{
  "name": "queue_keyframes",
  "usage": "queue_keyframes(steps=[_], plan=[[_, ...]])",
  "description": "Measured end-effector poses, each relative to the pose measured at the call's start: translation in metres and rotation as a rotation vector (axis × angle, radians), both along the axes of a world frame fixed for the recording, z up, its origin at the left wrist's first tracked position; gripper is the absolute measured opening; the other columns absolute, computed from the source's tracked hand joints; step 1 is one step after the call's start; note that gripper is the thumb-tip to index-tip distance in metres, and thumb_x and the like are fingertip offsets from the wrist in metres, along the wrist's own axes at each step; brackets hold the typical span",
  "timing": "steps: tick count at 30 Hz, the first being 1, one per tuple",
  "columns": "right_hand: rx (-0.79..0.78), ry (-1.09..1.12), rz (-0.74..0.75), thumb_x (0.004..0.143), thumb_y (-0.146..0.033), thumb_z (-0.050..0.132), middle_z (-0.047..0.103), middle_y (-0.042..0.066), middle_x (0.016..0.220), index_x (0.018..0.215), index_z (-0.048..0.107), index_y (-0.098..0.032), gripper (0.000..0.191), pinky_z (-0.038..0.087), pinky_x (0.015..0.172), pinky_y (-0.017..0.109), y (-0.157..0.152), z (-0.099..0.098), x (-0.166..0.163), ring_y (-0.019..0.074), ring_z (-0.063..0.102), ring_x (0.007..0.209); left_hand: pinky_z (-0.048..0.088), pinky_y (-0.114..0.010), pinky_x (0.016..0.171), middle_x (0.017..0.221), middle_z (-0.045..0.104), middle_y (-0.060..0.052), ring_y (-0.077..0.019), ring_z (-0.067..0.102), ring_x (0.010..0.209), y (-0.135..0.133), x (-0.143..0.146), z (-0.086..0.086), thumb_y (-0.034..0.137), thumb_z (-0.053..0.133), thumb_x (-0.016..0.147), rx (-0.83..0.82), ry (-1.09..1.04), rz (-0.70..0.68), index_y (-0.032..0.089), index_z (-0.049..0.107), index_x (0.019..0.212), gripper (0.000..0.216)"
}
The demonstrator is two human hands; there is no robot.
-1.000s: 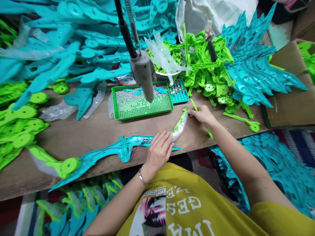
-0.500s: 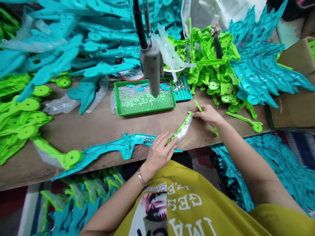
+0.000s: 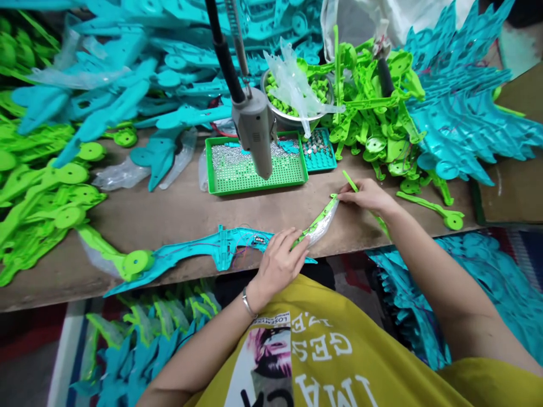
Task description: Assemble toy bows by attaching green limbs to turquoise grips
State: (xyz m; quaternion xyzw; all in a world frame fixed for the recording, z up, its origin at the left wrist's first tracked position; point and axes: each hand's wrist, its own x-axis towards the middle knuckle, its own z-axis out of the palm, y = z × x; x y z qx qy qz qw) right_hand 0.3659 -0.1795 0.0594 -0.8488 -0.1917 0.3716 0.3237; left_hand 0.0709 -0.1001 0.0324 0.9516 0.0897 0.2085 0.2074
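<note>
As we look down through the head view, the curved green-and-clear piece lies right between the two hands, slanting up and away over the tabletop. At its near end, the left hand rests palm down, fingers almost straight and close together, covering the spot where the piece meets the right end of the turquoise frame. That palm's underside is hidden, so I can't tell whether it grips or merely presses.

Over to the right hand: thumb and fingertips are pinched closed on the piece's upper tip, and a slim green strip shows on either side of that same hand. The frame stretches off leftward along the near edge, wires showing near its middle, its far end beside a green disc.

And beyond the hands, well apart from them, the grey power screwdriver hangs over the green tray of screws, with a smaller blue tray just beside it and a metal bowl behind.
</note>
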Motion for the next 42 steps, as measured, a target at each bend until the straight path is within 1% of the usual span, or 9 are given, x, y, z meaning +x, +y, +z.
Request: queue_keyframes(steps=[6, 11, 18, 22, 25, 27, 31, 38, 42], plan=[[0.244, 0.127, -0.257, 0.093, -0.038, 0.062, 0.059, -0.002, 0.067, 0.098, 0.067, -0.020, 0.020, 0.033, 0.038, 0.018, -0.007, 0.023, 0.005, 0.0081, 0.044, 0.049, 0.055, -0.050, 0.100, 0.128, 0.069, -0.015, -0.0312, 0.063, 0.121, -0.003, 0.001, 0.006, 0.022, 0.061, 0.097, -0.020, 0.045, 0.012, 0.016, 0.065, 0.124, 0.028], [0.311, 0.393, -0.326, 0.082, -0.027, 0.076, 0.054, -0.002, 0.062, 0.088, 0.071, -0.015, 0.014, 0.058, 0.049, 0.025, -0.013, 0.027, 0.000, 0.0106, 0.055, 0.054, 0.055, -0.050, 0.101, 0.131, 0.068, -0.015, -0.0305, 0.063, 0.120, -0.001, 0.006, 0.010, 0.023, 0.060, 0.098, -0.045, 0.064, 0.016, 0.018, 0.065, 0.125, 0.028], [0.383, 0.287, -0.375, 0.071, -0.029, 0.086, 0.059, -0.002, 0.059, 0.083, 0.074, -0.015, 0.022, 0.032, 0.034, 0.016, -0.024, 0.019, -0.016, 0.0049, 0.046, 0.044, 0.055, -0.044, 0.103, 0.130, 0.067, -0.017, -0.0270, 0.065, 0.121, -0.018, 0.006, 0.027, 0.029, 0.057, 0.101, -0.199, -0.068, -0.032, 0.015, 0.050, 0.143, 0.045], [0.463, 0.320, -0.315, 0.069, -0.044, 0.087, 0.062, -0.002, 0.064, 0.083, 0.070, -0.020, 0.032, 0.043, 0.038, 0.020, -0.028, 0.031, -0.053, 0.0083, 0.052, 0.047, 0.049, -0.049, 0.113, 0.146, 0.053, -0.026, -0.0341, 0.051, 0.138, -0.040, 0.014, 0.044, 0.059, 0.065, 0.091, -0.431, -0.019, -0.040, 0.005, 0.029, 0.155, 0.091], [0.533, 0.271, -0.305, 0.068, -0.045, 0.089, 0.062, -0.004, 0.066, 0.085, 0.067, -0.022, 0.036, 0.052, 0.045, 0.021, -0.035, 0.034, -0.073, 0.0090, 0.056, 0.051, 0.050, -0.047, 0.111, 0.139, 0.056, -0.022, -0.0317, 0.055, 0.132, -0.042, 0.016, 0.049, 0.041, 0.065, 0.094, -0.510, 0.032, -0.031, 0.007, 0.037, 0.150, 0.071], [0.540, 0.278, -0.322, 0.067, -0.048, 0.089, 0.064, -0.004, 0.068, 0.092, 0.065, -0.023, 0.042, 0.055, 0.047, 0.022, -0.038, 0.031, -0.075, 0.0101, 0.059, 0.053, 0.054, -0.042, 0.104, 0.125, 0.059, -0.017, -0.0267, 0.061, 0.119, -0.036, 0.015, 0.050, 0.022, 0.060, 0.093, -0.524, 0.058, 0.000, 0.010, 0.049, 0.141, 0.050], [0.531, 0.245, -0.392, 0.063, -0.053, 0.088, 0.067, -0.005, 0.073, 0.101, 0.060, -0.025, 0.056, 0.055, 0.045, 0.023, -0.038, 0.012, -0.057, 0.0114, 0.062, 0.053, 0.056, -0.039, 0.096, 0.115, 0.055, -0.014, -0.0244, 0.061, 0.106, -0.021, 0.016, 0.048, 0.011, 0.058, 0.085, -0.482, 0.075, 0.064, 0.010, 0.054, 0.136, 0.051], [0.454, -0.094, -0.282, 0.075, -0.053, 0.076, 0.068, 0.002, 0.077, 0.090, 0.076, -0.017, 0.038, 0.053, 0.049, 0.025, -0.024, -0.023, -0.032, 0.0101, 0.058, 0.054, 0.054, -0.043, 0.095, 0.115, 0.054, -0.014, -0.0256, 0.058, 0.104, -0.021, 0.027, 0.034, 0.013, 0.055, 0.093, -0.312, 0.081, 0.150, 0.012, 0.058, 0.129, 0.036], [0.387, -0.030, -0.203, 0.075, -0.040, 0.076, 0.074, 0.007, 0.093, 0.099, 0.079, -0.016, 0.034, 0.059, 0.060, 0.029, -0.017, -0.034, -0.026, 0.0115, 0.064, 0.060, 0.053, -0.045, 0.098, 0.118, 0.054, -0.016, -0.0274, 0.058, 0.111, -0.019, 0.024, 0.024, 0.014, 0.054, 0.095, -0.285, 0.112, 0.169, 0.012, 0.055, 0.134, 0.039]])
